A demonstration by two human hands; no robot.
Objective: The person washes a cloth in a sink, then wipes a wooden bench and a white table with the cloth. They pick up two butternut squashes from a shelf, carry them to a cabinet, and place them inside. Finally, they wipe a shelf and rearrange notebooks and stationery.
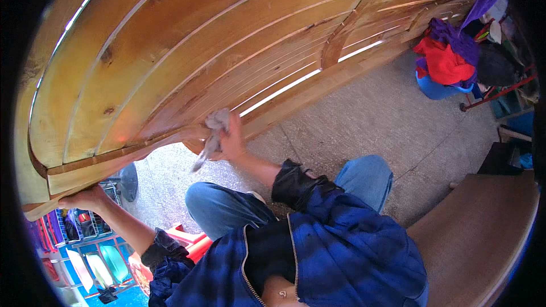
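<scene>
A large varnished wooden slatted panel (pixel 239 34), with a frame and light showing through its gaps, stands in front of me. My left hand (pixel 87 199) grips the lower edge of the panel's frame at the lower left; its fingers are partly hidden behind the wood. In my right hand (pixel 232 138) is a crumpled grey cloth (pixel 216 123), held against the lower part of the panel near its edge. A loose end of the cloth hangs below the hand. The hand and cloth are slightly blurred.
Red and purple cloths (pixel 445 62) fill a blue bucket (pixel 431 87) on the speckled floor (pixel 341 123) at the upper right. A brown board or tabletop (pixel 477 230) lies at the lower right. Wire baskets (pixel 85 226) and a rack of coloured basins (pixel 113 264) stand lower left.
</scene>
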